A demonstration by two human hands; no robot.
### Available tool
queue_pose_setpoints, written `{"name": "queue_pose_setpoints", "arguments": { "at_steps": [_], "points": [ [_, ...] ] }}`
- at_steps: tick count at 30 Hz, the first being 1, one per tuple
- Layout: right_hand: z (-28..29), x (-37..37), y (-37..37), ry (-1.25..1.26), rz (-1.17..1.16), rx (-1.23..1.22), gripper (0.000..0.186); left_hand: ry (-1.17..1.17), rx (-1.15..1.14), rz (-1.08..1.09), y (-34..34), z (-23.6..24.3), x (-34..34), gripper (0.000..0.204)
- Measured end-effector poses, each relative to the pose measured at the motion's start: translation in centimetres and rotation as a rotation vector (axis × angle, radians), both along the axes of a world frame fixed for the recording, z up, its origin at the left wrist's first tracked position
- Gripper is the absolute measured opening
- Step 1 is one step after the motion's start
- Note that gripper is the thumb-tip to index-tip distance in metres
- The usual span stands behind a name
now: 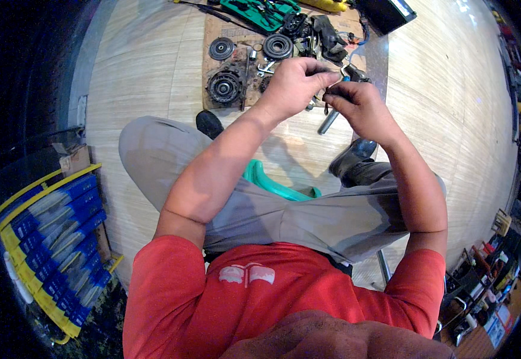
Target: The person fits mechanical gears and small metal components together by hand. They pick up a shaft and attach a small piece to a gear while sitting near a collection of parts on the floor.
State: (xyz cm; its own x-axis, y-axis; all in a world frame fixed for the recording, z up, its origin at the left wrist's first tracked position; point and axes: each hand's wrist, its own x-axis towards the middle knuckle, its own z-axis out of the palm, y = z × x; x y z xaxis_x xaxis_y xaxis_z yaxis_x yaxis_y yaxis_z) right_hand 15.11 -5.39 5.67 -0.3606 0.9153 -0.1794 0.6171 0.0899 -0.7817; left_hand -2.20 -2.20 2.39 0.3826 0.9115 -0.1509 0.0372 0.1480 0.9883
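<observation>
My left hand (301,87) and my right hand (361,107) are close together over the right part of a greasy cardboard sheet (242,24). Both have fingertips pinched around something small and dark that I cannot make out clearly. A steel cylindrical tool (328,123) with blue near its top hangs or lies just behind my right hand. To the left lie a dark toothed round part (224,88), a pulley disc (221,48), a ringed pulley (277,46) and a wrench (266,68). Dark metal parts (329,39) lie beyond my hands.
A green tool case (254,13) and a black box (387,13) sit at the back. My legs and shoes border the work, with a green plastic piece (272,185) beneath them. A yellow rack with blue boxes (57,227) stands left; cluttered shelving (481,281) lines the right.
</observation>
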Motion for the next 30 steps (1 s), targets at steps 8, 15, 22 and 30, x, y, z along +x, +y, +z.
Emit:
{"name": "queue_pose_setpoints", "arguments": {
  "at_steps": [8,15,22,30],
  "points": [
    [0.6,0.1,0.1,0.013,-0.056,-0.123,0.022,-0.179,-0.046,-0.019,0.1,-0.9,-0.1,0.021],
    [0.8,-0.8,-0.2,-0.049,-0.058,-0.040,0.021,0.052,-0.038,0.039,-0.1,0.6,-0.4,0.022],
    [-0.1,0.4,0.5,0.083,-0.060,-0.168,0.021,-0.310,-0.112,-0.051,0.3,-1.0,0.0,0.023],
    [-0.4,-0.1,0.0,0.032,-0.065,-0.043,0.021,-0.147,-0.059,0.069,0.1,-0.8,-0.1,0.018]
  ]
}}
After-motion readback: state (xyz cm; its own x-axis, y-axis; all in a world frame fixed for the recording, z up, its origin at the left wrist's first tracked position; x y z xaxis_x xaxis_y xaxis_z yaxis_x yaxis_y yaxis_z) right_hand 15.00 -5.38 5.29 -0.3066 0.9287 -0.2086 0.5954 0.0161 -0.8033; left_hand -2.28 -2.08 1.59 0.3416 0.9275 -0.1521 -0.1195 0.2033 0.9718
